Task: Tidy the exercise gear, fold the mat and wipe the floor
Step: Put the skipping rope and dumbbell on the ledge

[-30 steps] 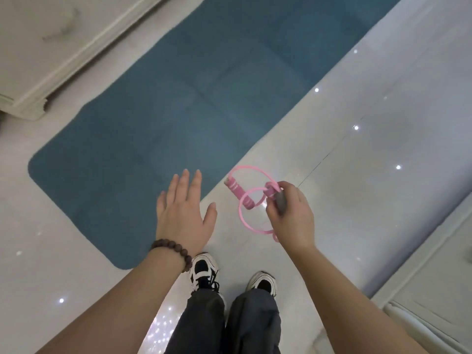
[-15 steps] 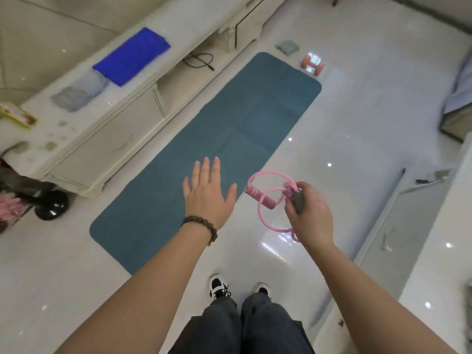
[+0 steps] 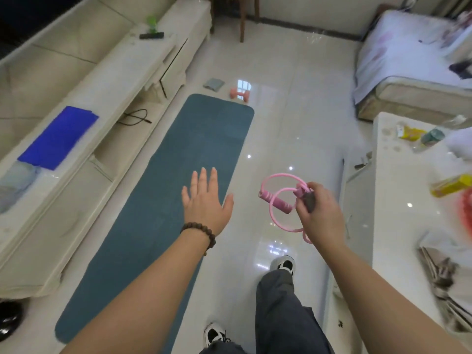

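One item gathered so far: rope coiled, gripped in closed right hand. Left hand spread flat, empty, above mat. Mat lay unfolded on floor; dumbbell beyond its far end. Wiping judged undone.

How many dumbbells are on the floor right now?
1: a pink dumbbell just past the far end of the mat, beside a grey cloth. Others may be out of view.

Brown bead bracelet, grey trousers, black-white sneakers.
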A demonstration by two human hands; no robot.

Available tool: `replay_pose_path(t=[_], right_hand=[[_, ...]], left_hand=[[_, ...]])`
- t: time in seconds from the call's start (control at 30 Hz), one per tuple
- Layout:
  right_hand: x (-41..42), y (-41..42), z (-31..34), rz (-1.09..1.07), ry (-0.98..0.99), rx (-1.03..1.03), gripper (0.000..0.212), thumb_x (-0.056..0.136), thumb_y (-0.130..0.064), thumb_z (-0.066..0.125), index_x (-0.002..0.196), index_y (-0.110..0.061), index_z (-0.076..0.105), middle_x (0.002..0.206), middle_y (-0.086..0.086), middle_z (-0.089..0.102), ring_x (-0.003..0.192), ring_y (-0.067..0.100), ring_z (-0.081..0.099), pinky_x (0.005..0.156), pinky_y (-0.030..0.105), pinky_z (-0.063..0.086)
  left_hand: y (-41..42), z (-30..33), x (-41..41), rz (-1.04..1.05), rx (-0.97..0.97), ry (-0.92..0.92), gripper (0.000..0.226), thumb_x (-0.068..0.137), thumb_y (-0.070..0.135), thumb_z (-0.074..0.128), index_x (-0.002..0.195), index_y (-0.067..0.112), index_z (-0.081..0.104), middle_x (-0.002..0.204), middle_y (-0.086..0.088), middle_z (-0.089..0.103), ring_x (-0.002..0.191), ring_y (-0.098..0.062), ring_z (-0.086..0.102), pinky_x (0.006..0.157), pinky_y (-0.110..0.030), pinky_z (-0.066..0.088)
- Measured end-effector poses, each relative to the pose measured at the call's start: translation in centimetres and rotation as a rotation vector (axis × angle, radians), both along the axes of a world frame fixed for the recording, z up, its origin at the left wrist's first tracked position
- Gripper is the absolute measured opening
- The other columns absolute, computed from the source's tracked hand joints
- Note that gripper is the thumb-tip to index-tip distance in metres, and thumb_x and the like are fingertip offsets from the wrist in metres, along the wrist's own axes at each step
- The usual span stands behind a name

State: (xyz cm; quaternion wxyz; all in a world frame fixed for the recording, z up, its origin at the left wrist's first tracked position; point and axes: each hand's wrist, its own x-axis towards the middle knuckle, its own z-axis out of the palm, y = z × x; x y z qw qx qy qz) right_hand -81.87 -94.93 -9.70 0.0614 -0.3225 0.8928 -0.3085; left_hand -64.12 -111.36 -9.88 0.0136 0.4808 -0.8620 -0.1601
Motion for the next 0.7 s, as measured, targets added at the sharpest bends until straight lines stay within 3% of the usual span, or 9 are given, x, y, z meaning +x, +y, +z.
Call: replay_pose_path(t=[0.43,0.7], right_hand=[[-28.4,-8.5,1.0,-0.012,-0.01,-0.002,0.025,0.086,-0.026,0.063,0.109,-0.022,0.055,0.09,0.0,0.06,0.084,0.021,0.054,0.066,0.037,0.046],[-41.2,-17.1,2.3,0.046,-0.019,-0.004,0.019,0.088,-0.028,0.06,0.105,-0.021,0.056,0.085,-0.002,0.057,0.079,0.02,0.053,0.063,0.036,0.046]], left_hand=[[-9.6,2.1,-27.9,0.067,-0.007,-0.003,0.074,0.097,0.051,0.035,0.154,0.02,0.001,0.162,-0.006,0.002,0.149,-0.022,-0.005,0.12,-0.048,0.006],[-16.6,3.3,-39.6,0.146,-0.026,0.009,0.073,0.097,0.051,0.036,0.154,0.021,0.003,0.162,-0.006,0.004,0.149,-0.022,-0.005,0.119,-0.048,0.006]])
